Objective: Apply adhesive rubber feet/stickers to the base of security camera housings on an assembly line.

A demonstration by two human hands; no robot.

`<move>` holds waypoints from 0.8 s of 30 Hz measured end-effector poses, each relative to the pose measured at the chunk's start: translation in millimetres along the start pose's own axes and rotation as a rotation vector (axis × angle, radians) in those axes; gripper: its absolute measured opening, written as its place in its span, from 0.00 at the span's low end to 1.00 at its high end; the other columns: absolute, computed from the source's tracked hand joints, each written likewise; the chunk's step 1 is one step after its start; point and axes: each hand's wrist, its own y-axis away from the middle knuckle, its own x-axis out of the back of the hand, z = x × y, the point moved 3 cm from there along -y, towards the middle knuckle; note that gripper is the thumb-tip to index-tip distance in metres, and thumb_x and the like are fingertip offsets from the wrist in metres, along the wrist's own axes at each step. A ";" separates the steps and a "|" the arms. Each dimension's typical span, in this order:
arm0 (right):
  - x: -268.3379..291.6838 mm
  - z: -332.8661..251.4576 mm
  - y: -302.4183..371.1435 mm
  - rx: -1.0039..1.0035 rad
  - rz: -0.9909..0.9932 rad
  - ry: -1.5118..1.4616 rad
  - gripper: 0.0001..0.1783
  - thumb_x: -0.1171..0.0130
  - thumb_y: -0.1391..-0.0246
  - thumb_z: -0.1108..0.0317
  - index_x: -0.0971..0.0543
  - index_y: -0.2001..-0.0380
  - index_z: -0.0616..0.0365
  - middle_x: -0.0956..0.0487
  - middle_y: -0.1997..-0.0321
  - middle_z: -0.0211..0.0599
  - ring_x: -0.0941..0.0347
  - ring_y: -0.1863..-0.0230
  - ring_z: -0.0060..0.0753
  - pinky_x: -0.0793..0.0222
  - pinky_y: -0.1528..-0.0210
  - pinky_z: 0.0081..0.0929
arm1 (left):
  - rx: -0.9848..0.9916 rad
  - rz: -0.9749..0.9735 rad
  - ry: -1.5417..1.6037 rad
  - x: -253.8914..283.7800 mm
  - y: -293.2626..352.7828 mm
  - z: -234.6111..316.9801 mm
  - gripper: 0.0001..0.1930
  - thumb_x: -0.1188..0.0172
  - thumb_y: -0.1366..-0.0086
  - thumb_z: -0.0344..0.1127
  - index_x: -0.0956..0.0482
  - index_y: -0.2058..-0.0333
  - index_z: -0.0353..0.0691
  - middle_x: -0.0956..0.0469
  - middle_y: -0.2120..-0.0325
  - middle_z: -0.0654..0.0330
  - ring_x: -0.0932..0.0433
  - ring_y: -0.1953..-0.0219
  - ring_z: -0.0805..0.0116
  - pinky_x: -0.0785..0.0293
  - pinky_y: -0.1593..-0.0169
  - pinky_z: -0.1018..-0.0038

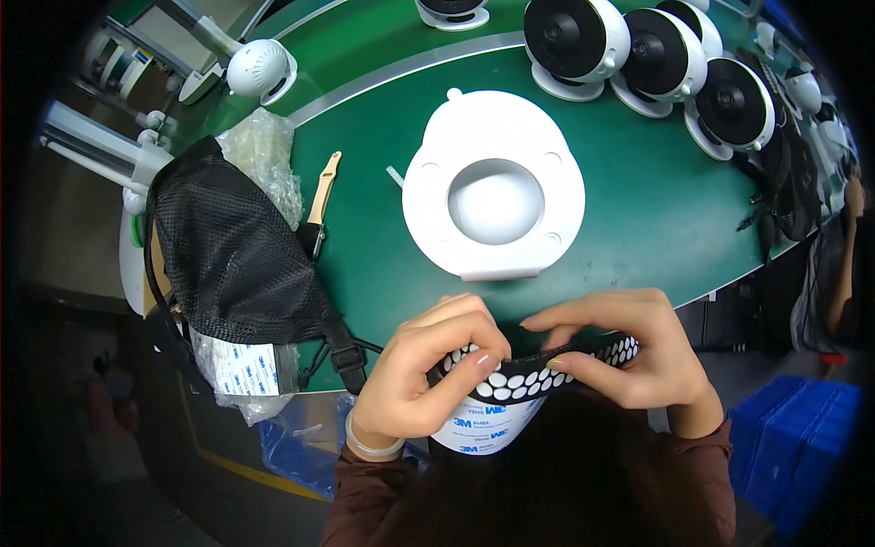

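A bent sheet of round adhesive pads (pixel 519 383), black with rows of white dots, is held between my hands at the table's near edge. Its white backing paper with blue print (pixel 483 427) curves down below. My left hand (pixel 428 365) is closed, thumb and fingers pinching the sheet's left part. At the other end, my right hand (pixel 638 356) grips the sheet between thumb and fingers, its index finger stretched above the edge. Just beyond my hands, a white rounded housing (pixel 497 128) with a round recess lies on the green table (pixel 365 237).
A black mesh bag (pixel 237 246), bubble wrap (pixel 264 155) and a wooden-handled brush (pixel 324 187) lie left. Several white devices with black round fronts (pixel 570 41) stand at the back right. Blue crates (pixel 788 447) are below right. Dark hair covers the lower middle.
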 end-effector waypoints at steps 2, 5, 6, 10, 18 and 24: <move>-3.0 -8.0 -1.3 0.225 0.106 0.105 0.12 0.36 0.63 0.74 0.21 0.69 0.58 0.24 0.74 0.35 0.27 0.73 0.34 0.32 0.73 0.26 | -0.097 0.069 -0.159 -0.6 0.7 1.2 0.01 0.48 0.49 0.23 0.29 0.77 0.35 0.34 0.81 0.59 0.36 0.76 0.65 0.43 0.68 0.75; -6.5 -16.3 0.8 0.284 0.183 0.222 0.12 0.34 0.66 0.74 0.21 0.72 0.58 0.24 0.75 0.33 0.28 0.75 0.33 0.33 0.74 0.24 | -0.192 0.056 -0.262 -4.9 -2.6 7.9 0.03 0.49 0.50 0.22 0.29 0.76 0.36 0.35 0.81 0.60 0.38 0.78 0.65 0.46 0.70 0.74; -7.9 -18.1 0.8 0.315 0.212 0.262 0.12 0.34 0.66 0.74 0.21 0.72 0.58 0.25 0.75 0.33 0.28 0.75 0.33 0.33 0.75 0.24 | -0.221 0.058 -0.319 -6.5 -2.3 10.1 0.03 0.49 0.50 0.21 0.29 0.76 0.37 0.35 0.81 0.61 0.38 0.78 0.65 0.47 0.71 0.73; -13.7 -28.1 6.5 0.388 0.306 0.435 0.13 0.35 0.70 0.76 0.21 0.73 0.57 0.24 0.75 0.31 0.28 0.75 0.31 0.32 0.75 0.23 | -0.241 0.129 -0.455 -11.1 -0.1 20.8 0.04 0.49 0.51 0.20 0.29 0.76 0.36 0.36 0.82 0.59 0.38 0.78 0.63 0.47 0.72 0.72; -16.6 -42.6 17.3 0.369 0.353 0.587 0.13 0.37 0.70 0.77 0.21 0.74 0.56 0.23 0.74 0.31 0.26 0.73 0.31 0.30 0.70 0.25 | -0.287 0.203 -0.530 -20.2 3.8 27.6 0.04 0.48 0.53 0.20 0.29 0.77 0.35 0.35 0.81 0.58 0.38 0.79 0.62 0.47 0.73 0.72; -5.8 -30.3 -2.4 0.233 0.153 0.256 0.08 0.36 0.67 0.75 0.25 0.80 0.57 0.26 0.78 0.31 0.31 0.79 0.35 0.37 0.78 0.25 | -0.319 0.225 -0.650 -23.4 6.1 30.1 0.05 0.46 0.56 0.20 0.29 0.78 0.36 0.35 0.81 0.59 0.38 0.80 0.63 0.47 0.73 0.72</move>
